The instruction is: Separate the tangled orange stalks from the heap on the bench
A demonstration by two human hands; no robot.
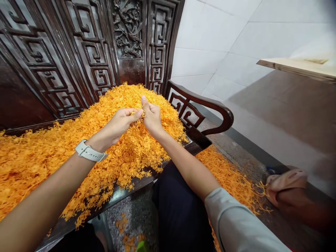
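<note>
Above a big heap of small orange branched pieces [105, 115], both of my hands meet fingertip to fingertip. My left hand [120, 122], with a pale watch strap on its wrist, pinches a thin orange branched piece [143, 113] between thumb and fingers. My right hand [153, 120] is closed on the same small piece, its thumb pointing up. Fingers partly cover the piece, so its full shape is hidden. The pieces look like soft plastic with many short forked stems. They lie piled along the seat of a dark carved wooden bench [122, 192].
The bench's curved armrest [210, 106] rises right of the heap. More orange strands [228, 175] lie on the floor beyond it, near a brownish object [288, 180] I cannot make out clearly. A wooden board [296, 68] juts out at upper right. Something green [142, 246] lies below.
</note>
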